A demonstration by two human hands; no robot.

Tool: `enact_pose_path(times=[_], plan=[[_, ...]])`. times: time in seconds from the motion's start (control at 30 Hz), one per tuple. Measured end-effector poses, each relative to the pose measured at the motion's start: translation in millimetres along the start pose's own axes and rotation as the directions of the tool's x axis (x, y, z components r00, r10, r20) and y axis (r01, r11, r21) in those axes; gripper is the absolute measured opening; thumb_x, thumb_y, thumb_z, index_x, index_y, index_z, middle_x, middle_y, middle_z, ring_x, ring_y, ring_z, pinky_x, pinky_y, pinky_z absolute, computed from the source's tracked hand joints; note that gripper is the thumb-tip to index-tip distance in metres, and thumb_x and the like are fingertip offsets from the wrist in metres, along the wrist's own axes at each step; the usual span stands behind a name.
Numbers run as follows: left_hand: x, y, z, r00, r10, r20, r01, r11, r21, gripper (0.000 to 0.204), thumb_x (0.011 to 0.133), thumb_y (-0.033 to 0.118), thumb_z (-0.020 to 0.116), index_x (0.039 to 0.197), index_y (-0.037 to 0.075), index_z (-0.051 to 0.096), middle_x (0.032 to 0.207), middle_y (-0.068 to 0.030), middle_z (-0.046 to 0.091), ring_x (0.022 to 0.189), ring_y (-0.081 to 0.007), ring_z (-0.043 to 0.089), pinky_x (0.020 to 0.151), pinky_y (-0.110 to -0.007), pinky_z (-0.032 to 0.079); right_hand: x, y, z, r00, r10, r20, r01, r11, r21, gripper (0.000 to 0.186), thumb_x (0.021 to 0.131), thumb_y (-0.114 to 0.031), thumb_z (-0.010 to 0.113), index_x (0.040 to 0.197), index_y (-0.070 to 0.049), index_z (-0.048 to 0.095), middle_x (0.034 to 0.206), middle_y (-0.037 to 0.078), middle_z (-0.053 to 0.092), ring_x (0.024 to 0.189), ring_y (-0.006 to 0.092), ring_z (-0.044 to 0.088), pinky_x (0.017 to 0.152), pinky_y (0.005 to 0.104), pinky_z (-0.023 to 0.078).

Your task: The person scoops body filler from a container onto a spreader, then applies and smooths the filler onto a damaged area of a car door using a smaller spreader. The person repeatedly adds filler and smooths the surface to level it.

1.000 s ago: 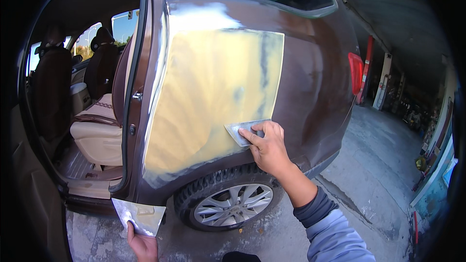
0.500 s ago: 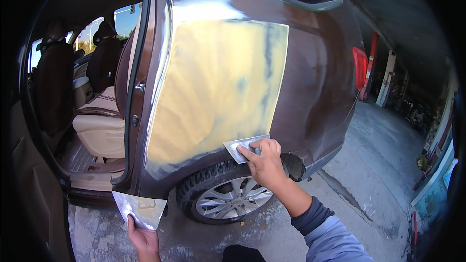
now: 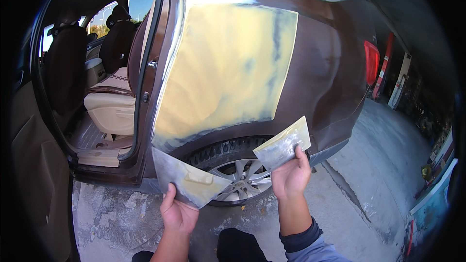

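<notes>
My left hand (image 3: 179, 216) grips a flat grey putty board (image 3: 172, 172) by its lower edge, thumb on top. A lump of yellowish putty (image 3: 198, 178) sits on that board. My right hand (image 3: 291, 179) holds a putty spreader (image 3: 286, 148) with its thumb on the face; yellowish putty coats its upper edge. The spreader is tilted and clear of the board. Both are in front of the car's rear wheel (image 3: 245, 177). Above them, a broad yellow filler patch (image 3: 223, 68) with grey smears covers the brown rear side panel (image 3: 315, 77).
The rear door opening stands at the left, showing a beige seat (image 3: 111, 111) and door sill (image 3: 97, 157). A red tail light (image 3: 371, 63) is at the right. Worn concrete floor (image 3: 359, 184) lies below. My knee (image 3: 238, 245) shows at the bottom edge.
My right hand has drawn the spreader away from the panel's lower edge and turned it over. My left hand has brought the board up and right, closer to the spreader. The view has shifted.
</notes>
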State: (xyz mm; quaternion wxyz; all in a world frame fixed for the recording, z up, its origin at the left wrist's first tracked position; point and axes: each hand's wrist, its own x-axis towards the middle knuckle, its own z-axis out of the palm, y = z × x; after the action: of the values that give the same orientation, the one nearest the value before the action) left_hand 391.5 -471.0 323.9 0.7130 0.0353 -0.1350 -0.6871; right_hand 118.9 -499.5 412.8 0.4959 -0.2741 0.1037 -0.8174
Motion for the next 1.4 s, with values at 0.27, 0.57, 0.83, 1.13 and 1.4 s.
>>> enact_pose_path(times=[0.27,0.57,0.83,1.13,1.4], plan=[[-4.3,-45.8,49.3,0.999,0.018,0.038,-0.022,0.993,0.115,0.038,0.112,0.021,0.06,0.148,0.009,0.057,0.144,-0.01,0.066,0.136,-0.0304,0.063,0.12,-0.054,0.047,-69.5,-5.1,10.2,0.879,0.066,0.472,-0.031,0.996,-0.081,0.045,0.111,-0.011,0.056,0.155,-0.003,0.055,0.153,0.016,0.061,0.145,0.0322,0.057,0.124,0.0548,0.039],[-6.1,-23.9,51.8,0.996,-0.086,-0.033,0.089,0.989,0.119,0.035,0.112,0.021,0.059,0.143,0.003,0.058,0.133,-0.0137,0.071,0.124,-0.0316,0.07,0.11,-0.052,0.056,-59.4,-47.2,-9.0,0.722,0.255,0.643,0.499,0.451,-0.74,0.025,0.108,-0.013,0.067,0.126,0.003,0.074,0.116,0.012,0.073,0.102,0.0183,0.071,0.092,0.0329,0.057],[-29.1,-60.5,48.9,0.911,-0.411,-0.042,0.413,0.91,0.033,0.045,0.11,0.025,0.058,0.146,-0.002,0.058,0.138,-0.0198,0.07,0.127,-0.0346,0.07,0.112,-0.052,0.055,-31.1,-8.6,-4.5,0.656,0.74,0.15,-0.574,0.618,-0.538,0.023,0.111,-0.025,0.068,0.119,-0.004,0.066,0.111,0.004,0.074,0.1,0.0109,0.07,0.09,0.0321,0.059],[-23.4,32.2,-36.5,0.974,-0.019,-0.225,0.053,0.988,0.147,0.038,0.108,0.027,0.06,0.139,0.004,0.064,0.13,-0.0135,0.075,0.119,-0.0326,0.071,0.109,-0.051,0.055,170.6,-125.4,71.7,0.293,-0.295,0.909,0.664,-0.621,-0.416,0.027,0.095,-0.007,0.073,0.122,-0.008,0.073,0.1,0.01,0.067,0.089,0.0376,0.065,0.077,0.0452,0.055],[-44.5,55.8,-117.8,0.965,0.007,-0.262,0.024,0.993,0.116,0.041,0.108,0.027,0.06,0.142,0.003,0.062,0.135,-0.0149,0.073,0.124,-0.0346,0.07,0.113,-0.052,0.052,279.1,-148.2,135.7,0.311,-0.288,0.906,0.507,-0.756,-0.415,0.035,0.096,-0.006,0.068,0.122,-0.023,0.084,0.11,0.004,0.073,0.107,0.031,0.066,0.095,0.0442,0.053]])
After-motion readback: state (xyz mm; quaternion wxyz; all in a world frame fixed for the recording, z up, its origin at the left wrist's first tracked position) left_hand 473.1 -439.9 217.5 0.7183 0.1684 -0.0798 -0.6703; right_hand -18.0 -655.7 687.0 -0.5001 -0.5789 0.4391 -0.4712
